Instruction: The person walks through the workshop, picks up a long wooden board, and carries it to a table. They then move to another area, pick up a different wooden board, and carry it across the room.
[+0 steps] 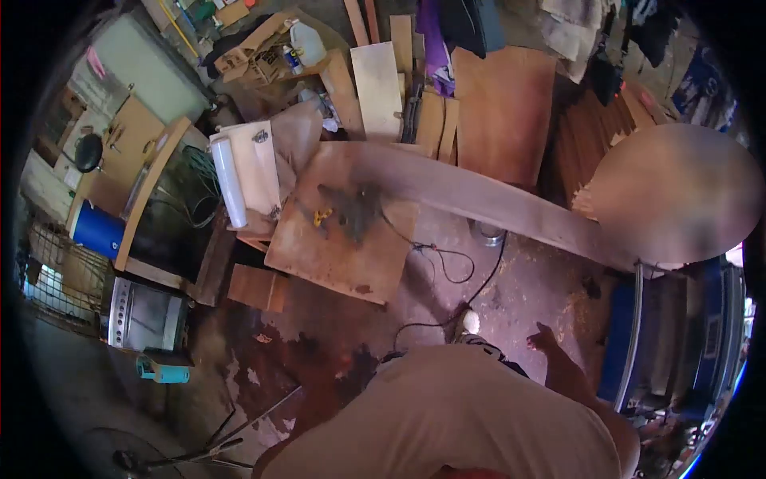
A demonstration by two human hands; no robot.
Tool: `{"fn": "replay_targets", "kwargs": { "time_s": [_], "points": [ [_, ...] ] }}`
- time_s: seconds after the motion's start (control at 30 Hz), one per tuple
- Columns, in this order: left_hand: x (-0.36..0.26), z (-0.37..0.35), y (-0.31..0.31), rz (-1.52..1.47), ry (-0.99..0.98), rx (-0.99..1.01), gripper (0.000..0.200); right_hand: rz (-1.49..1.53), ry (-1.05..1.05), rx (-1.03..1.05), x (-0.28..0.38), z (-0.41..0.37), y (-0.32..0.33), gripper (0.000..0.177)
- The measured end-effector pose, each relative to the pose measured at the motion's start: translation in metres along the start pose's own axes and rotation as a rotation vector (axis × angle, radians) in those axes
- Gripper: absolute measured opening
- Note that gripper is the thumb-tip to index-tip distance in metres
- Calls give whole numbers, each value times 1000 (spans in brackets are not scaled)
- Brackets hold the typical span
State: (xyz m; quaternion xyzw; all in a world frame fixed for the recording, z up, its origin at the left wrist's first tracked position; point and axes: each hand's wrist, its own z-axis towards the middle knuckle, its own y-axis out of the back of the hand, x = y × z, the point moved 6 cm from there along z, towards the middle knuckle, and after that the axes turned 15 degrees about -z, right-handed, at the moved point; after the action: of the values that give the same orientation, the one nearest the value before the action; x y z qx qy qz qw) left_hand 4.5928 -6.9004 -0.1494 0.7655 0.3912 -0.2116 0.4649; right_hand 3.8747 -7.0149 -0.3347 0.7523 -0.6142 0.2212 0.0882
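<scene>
My right hand [546,340] hangs over the dusty floor with its fingers apart and nothing in it. The forearm runs back to my beige shirt [447,415] at the bottom of the view. Nearest the hand are a black cable [447,267] looping across the floor and a small white object [471,321] by my body. A long wooden plank [487,199] lies slanted beyond the hand, and a square plywood board [335,247] with a dark stain sits to its left. My left hand is not in view.
Another person is at the right edge, by the plank's far end. A blue machine [686,327] stands at the right. Boards [503,104] lean at the back. A white roll [227,180], blue barrel [97,230], metal box [148,315] and teal tool [163,369] crowd the left.
</scene>
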Motion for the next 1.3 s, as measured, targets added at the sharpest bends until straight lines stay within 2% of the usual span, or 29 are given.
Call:
{"fn": "replay_targets", "kwargs": {
  "time_s": [0.07, 0.13, 0.2, 0.23, 0.33, 0.37, 0.4, 0.43, 0.47, 0.5, 0.53, 0.6, 0.67, 0.7, 0.73, 0.77, 0.8, 0.87, 0.9, 0.93, 0.97, 1.03, 1.1, 1.17, 1.27, 1.3],
  "points": [
    [14, -2, 15, 12, 191, 11, 23, 35, -17, 46, 67, 16, 11, 74],
    [9, 10, 19, -3, 281, 9, 23, 68, -52, 91, 131, 19, 8, 77],
    [-5, 42, 13, -22, 272, 23, 23, 126, 13, 115, 208, 8, -13, 79],
    [-15, 65, 10, -20, 241, 45, 24, -81, 111, -98, 249, -3, -20, 77],
    [-44, 159, 6, -7, 77, 107, 24, -36, 160, -75, 320, -13, -58, 72],
    [-49, 193, 13, -43, 56, 106, 24, -45, 156, -71, 314, 3, -58, 72],
    [-36, 238, 23, -242, 137, 4, 25, -292, 398, -208, 302, 27, -40, 70],
    [-21, 282, 33, -447, 197, -113, 26, -396, 482, -278, 317, 18, -49, 68],
    [-64, 303, 63, -302, 18, -285, 28, -501, 559, -359, 330, 10, -57, 67],
    [-128, 325, 102, -157, -168, -455, 29, -474, 503, -365, 340, -3, -67, 67],
    [-143, 365, 119, -263, -152, -429, 30, -445, 448, -372, 351, -19, -80, 67],
    [-173, 421, 146, -394, -125, -399, 32, -423, 282, -378, 308, -17, -59, 68],
    [-228, 446, 186, -127, -193, -445, 33, -431, 152, -394, 301, -8, -39, 70],
    [-241, 460, 200, -139, -186, -443, 33, -253, -52, -328, 288, -8, -35, 73],
    [-253, 478, 205, -24, -193, -290, 34, -69, -257, -258, 282, -11, -43, 76],
    [-255, 490, 209, 29, -191, -209, 35, -76, -269, -260, 289, -13, -48, 76],
    [-257, 503, 213, 80, -191, -129, 35, 6, -97, -195, 304, -13, -55, 69],
    [-263, 514, 202, 159, -385, 35, 36, 78, 52, -141, 330, -14, -71, 66],
    [-249, 529, 192, 147, -375, 44, 36, -38, 204, -222, 348, -8, -78, 56],
    [-242, 543, 182, 215, -566, -64, 35, -154, 358, -296, 367, -5, -86, 62],
    [-240, 550, 175, 284, -759, -174, 35, -156, 347, -297, 379, -1, -92, 62],
    [-232, 561, 157, 301, -675, -130, 37, -385, 359, -232, 400, 1, -106, 80],
    [-232, 558, 144, 319, -589, -76, 40, -297, 331, -225, 406, -8, -117, 78],
    [-254, 549, 159, 419, -472, -33, 39, -196, 328, -217, 406, -17, -127, 76],
    [-286, 527, 155, 417, -528, -128, 34, -510, 256, -359, 395, -40, -121, 78],
    [-291, 519, 143, 428, -571, -102, 34, -606, 317, -380, 390, -43, -116, 78]
  ]
}}
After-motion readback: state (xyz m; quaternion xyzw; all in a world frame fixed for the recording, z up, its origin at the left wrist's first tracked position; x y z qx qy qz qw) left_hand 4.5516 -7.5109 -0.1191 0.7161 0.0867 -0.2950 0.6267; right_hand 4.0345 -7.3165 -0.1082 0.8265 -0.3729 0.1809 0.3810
